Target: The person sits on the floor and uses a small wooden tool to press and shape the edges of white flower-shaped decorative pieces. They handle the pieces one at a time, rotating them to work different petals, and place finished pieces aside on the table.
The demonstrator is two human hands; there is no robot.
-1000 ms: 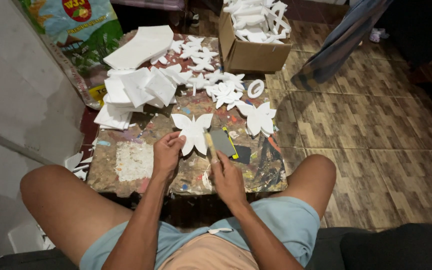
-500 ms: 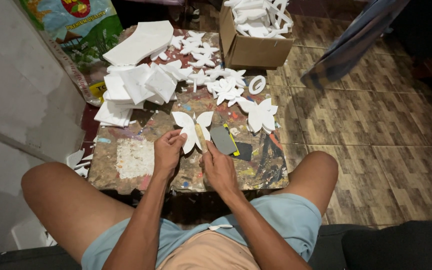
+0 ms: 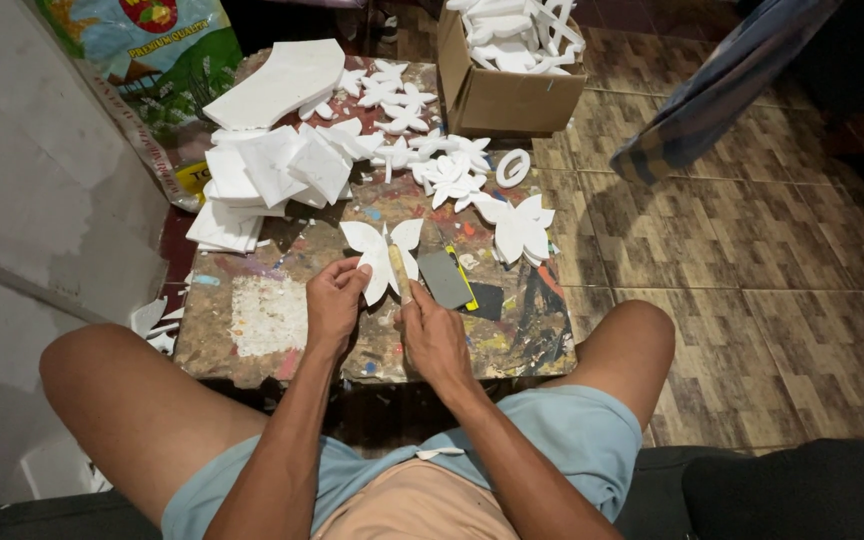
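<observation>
Butterfly cutout [image 3: 380, 254] lies wings-out just ahead of my left hand [image 3: 333, 300], fingers clamped on its lower edge, while my right hand [image 3: 432, 330] grips a stick tool [image 3: 399, 272] along its body.

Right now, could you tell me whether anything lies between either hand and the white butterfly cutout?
Nothing visible does. The left hand already grips the butterfly cutout by its lower wing, and the right hand holds a small tool against its middle.
</observation>
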